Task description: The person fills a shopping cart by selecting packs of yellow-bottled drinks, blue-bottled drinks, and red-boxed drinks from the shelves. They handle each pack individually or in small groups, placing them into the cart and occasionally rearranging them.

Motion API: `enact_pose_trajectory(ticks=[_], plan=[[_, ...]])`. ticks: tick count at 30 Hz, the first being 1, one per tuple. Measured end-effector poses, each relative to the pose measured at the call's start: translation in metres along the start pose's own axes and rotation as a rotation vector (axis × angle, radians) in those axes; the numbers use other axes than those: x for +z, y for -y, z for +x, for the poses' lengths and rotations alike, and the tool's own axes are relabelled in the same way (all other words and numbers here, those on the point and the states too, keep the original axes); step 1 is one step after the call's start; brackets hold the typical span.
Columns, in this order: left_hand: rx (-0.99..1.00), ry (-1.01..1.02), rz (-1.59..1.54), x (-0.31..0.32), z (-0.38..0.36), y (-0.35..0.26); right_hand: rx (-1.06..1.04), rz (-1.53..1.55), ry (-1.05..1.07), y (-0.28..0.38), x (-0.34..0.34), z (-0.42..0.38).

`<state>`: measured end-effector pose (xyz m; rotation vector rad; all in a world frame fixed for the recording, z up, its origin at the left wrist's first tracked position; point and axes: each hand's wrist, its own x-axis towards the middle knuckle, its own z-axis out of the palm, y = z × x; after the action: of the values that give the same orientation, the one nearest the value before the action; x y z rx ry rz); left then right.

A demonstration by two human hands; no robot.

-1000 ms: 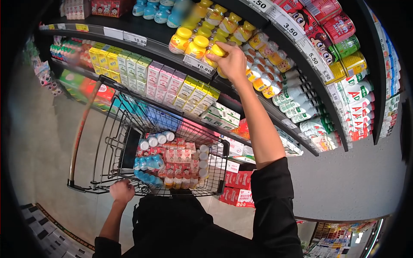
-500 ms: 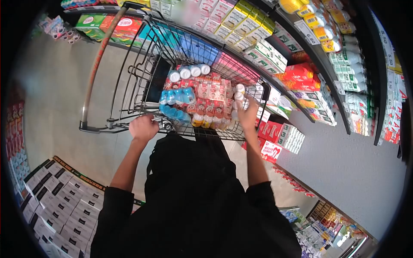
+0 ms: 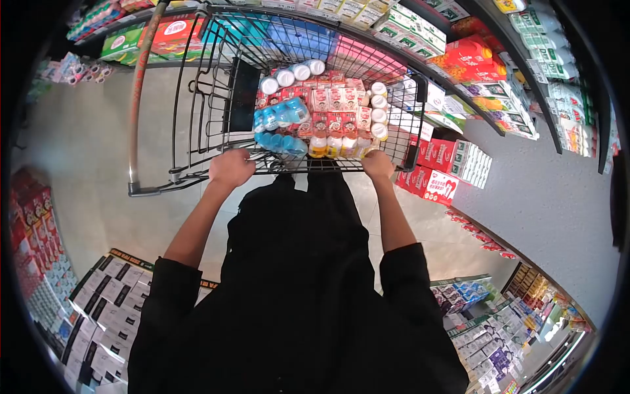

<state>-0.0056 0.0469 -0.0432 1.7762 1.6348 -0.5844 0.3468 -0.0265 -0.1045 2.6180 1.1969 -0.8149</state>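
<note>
A black wire shopping cart [image 3: 197, 131] stands sideways before me. My left hand [image 3: 231, 169] is closed around the near top edge of its basket, toward the handle end. Farther right, my right hand [image 3: 378, 164] grips the same edge near the front corner, its fingers wrapped over the wire. Inside lie red-and-white drink packs [image 3: 341, 100], blue shrink-wrapped bottles [image 3: 282, 115], a row of white-capped bottles [image 3: 292, 75] at the back and another column of white-capped bottles [image 3: 378, 111] at the right. Small yellowish bottles [image 3: 335, 146] sit along the near side.
Shelves with drink cartons [image 3: 410, 29] run along the far side. Red boxes [image 3: 430, 174] are stacked on the floor past the cart's front. White boxes [image 3: 111, 302] are piled behind me at left. The cart handle [image 3: 139, 98] is at the left.
My right hand has left the white-capped bottles inside the cart and now holds the near edge. The cart appears higher in view. My left hand stays on the edge, gripping more fully.
</note>
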Motion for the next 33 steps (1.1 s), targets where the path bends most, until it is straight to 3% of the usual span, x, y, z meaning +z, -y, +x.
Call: enact_pose_trajectory(ticks=[3,6,8,10,11,14,18,20,24,30,32,33], plan=[[-0.036,-0.077,-0.043,-0.001,-0.005,0.001,-0.203,0.010,0.203,0.001,0.011,0.015],[-0.079,-0.109,-0.076,0.000,-0.012,0.001,-0.443,-0.216,0.153,0.016,0.017,0.021],[-0.124,-0.128,-0.090,0.001,-0.015,0.000,-0.560,-0.129,0.117,0.012,0.044,0.035],[-0.128,-0.109,-0.095,-0.006,-0.019,-0.013,-0.501,-0.162,0.127,0.013,0.042,0.030],[-0.133,-0.070,-0.087,-0.009,-0.027,-0.015,-0.596,-0.187,-0.079,-0.001,0.078,0.039],[-0.146,-0.093,-0.106,-0.001,-0.028,-0.014,-0.641,-0.340,0.000,0.010,0.077,0.036],[-0.152,-0.071,-0.113,0.004,-0.029,-0.016,-0.626,-0.293,0.077,0.027,0.052,0.033],[-0.146,-0.182,-0.125,0.006,-0.023,-0.012,-0.623,-0.314,0.091,0.034,0.044,0.035],[-0.135,-0.143,-0.056,0.005,-0.022,-0.013,-0.776,-0.285,-0.022,0.027,0.043,0.036],[-0.177,-0.107,-0.092,0.000,-0.025,-0.014,-0.687,-0.319,0.336,0.023,0.034,0.049],[-0.170,-0.119,-0.101,0.000,-0.027,-0.013,-0.686,-0.277,0.339,0.012,0.041,0.042],[-0.174,-0.112,-0.088,-0.001,-0.026,-0.013,-0.744,-0.210,0.218,0.006,0.045,0.037]])
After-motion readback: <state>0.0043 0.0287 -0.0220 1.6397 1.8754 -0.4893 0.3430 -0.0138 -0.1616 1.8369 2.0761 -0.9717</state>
